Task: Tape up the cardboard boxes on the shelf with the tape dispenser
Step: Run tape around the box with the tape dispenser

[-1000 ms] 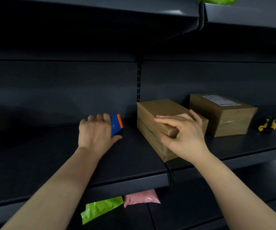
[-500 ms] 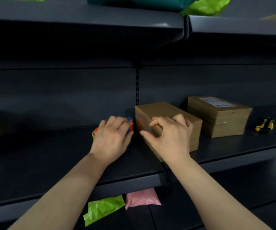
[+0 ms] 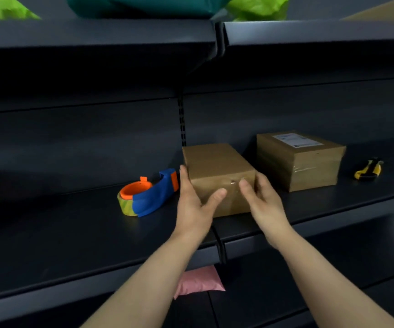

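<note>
Both hands are on the near cardboard box, which sits at the front edge of the shelf by its middle upright. The left hand clasps the near-left corner with its thumb on the front face, and the right hand wraps the near-right corner, so each grip is clamped on the box. They seem to be squaring it for taping. Next, one hand must let go and take the tape dispenser, which lies free just left of the box. A labelled box stands further right, with a yellow cutter beyond it. Nothing appears to block the reach.
</note>
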